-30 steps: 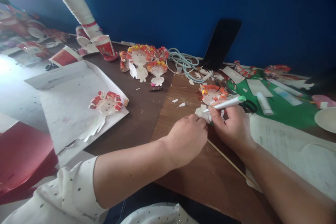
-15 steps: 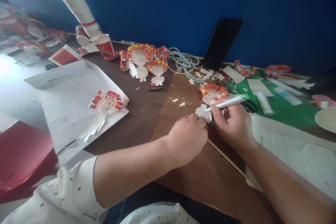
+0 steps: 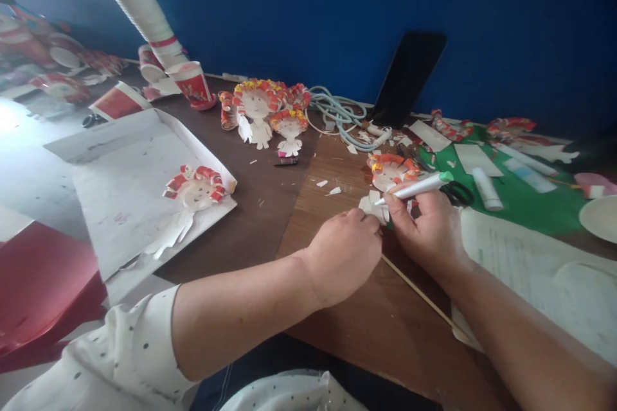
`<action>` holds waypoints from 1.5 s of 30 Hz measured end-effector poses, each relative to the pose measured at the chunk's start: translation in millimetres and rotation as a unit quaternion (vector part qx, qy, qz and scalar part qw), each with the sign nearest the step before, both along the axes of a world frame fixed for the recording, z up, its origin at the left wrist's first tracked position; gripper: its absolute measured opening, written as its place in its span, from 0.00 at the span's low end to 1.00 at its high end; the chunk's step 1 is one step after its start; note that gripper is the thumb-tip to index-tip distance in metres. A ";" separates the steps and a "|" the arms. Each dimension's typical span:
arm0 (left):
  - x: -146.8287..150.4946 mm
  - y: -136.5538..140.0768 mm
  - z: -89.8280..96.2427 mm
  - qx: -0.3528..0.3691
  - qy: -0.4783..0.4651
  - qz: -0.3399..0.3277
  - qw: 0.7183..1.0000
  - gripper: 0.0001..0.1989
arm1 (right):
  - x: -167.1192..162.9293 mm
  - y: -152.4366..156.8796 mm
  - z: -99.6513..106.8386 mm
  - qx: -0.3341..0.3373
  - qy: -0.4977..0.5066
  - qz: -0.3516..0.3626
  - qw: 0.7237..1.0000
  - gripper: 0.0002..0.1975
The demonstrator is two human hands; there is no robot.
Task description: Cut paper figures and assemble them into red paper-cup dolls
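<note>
While right hand (image 3: 430, 231) holds marker (image 3: 417, 189), left (image 3: 343, 258) holds paper (image 3: 367, 207)

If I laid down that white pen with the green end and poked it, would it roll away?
The white pen might roll, since its barrel looks round. It's probably light: the right hand holds it between fingers. Its straight barrel suggests it's stiff.

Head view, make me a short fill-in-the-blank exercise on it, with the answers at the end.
The right hand holds a white pen with a ____ upper end.
The dotted sleeve shows on the ____ arm.
The wall behind the black phone is coloured ____.
Missing words: green; left; blue.
</note>
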State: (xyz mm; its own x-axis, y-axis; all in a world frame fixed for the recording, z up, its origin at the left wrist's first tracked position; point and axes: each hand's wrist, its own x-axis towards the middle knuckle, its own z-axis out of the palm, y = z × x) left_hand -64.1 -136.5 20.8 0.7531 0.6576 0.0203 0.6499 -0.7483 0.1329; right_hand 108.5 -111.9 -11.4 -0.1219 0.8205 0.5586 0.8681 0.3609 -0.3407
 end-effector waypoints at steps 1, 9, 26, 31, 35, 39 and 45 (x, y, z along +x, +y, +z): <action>0.0 0.1 0.1 -0.001 0.000 0.000 1.000 0.11 | -0.1 -0.1 0.1 0.000 0.000 -0.002 1.000 0.10; 0.0 -1.1 0.7 0.004 -0.006 0.000 1.000 0.11 | -0.9 -0.4 0.7 -0.006 0.009 0.000 1.000 0.10; -0.1 -0.9 -0.5 0.010 -0.014 0.002 1.000 0.11 | 0.0 -0.1 -0.1 0.004 -0.010 -0.003 1.000 0.10; -0.6 -0.3 0.4 0.005 -0.013 0.001 1.000 0.11 | -0.2 0.0 0.0 0.004 -0.018 -0.005 1.000 0.10; -0.5 -0.4 -0.5 0.008 -0.020 0.000 1.000 0.11 | 0.3 1.0 -0.5 0.008 -0.028 -0.002 1.000 0.10; -0.2 -0.5 -1.6 0.009 -0.023 0.006 1.000 0.11 | 0.7 2.0 -1.3 0.017 -0.034 -0.003 0.999 0.11; -0.1 -0.8 -2.2 0.012 -0.025 0.004 1.000 0.11 | -0.4 3.0 -2.0 0.013 -0.029 0.004 0.999 0.11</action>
